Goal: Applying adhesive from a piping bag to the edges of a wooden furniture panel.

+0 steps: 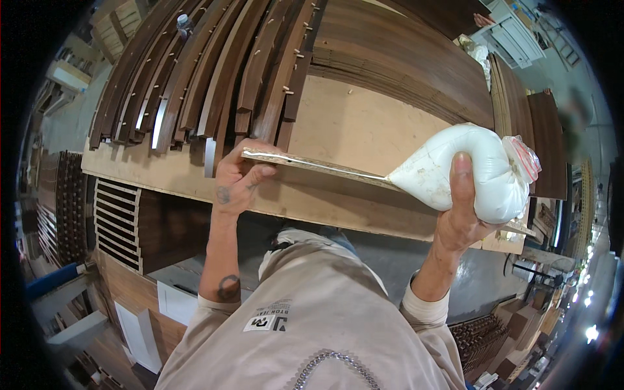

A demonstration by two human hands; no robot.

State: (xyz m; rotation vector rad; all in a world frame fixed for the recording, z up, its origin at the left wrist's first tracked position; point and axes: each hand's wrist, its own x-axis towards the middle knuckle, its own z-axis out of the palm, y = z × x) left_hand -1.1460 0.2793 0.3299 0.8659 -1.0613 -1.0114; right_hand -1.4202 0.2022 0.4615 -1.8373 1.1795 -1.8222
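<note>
A chipboard panel (338, 170) stands with its narrow edge turned up, and my left hand (234, 181) grips its left end between thumb and fingers. My right hand (461, 211) is closed round a plump clear plastic bag of white glue (432, 159), thumb pressed on its side. The bag's pointed tip touches the panel's edge. From that tip a thin white line of glue (315, 163) runs left along the edge to near my left hand. A pinkish tie (523, 156) closes the bag's other end.
Dark brown wooden rails with small dowels (260, 58) lie side by side on the workbench (364, 107), far left. Brown panels (403, 58) are stacked at the back. A small clear bottle (184, 25) stands among the rails. A slatted stack (117, 221) sits below the bench, left.
</note>
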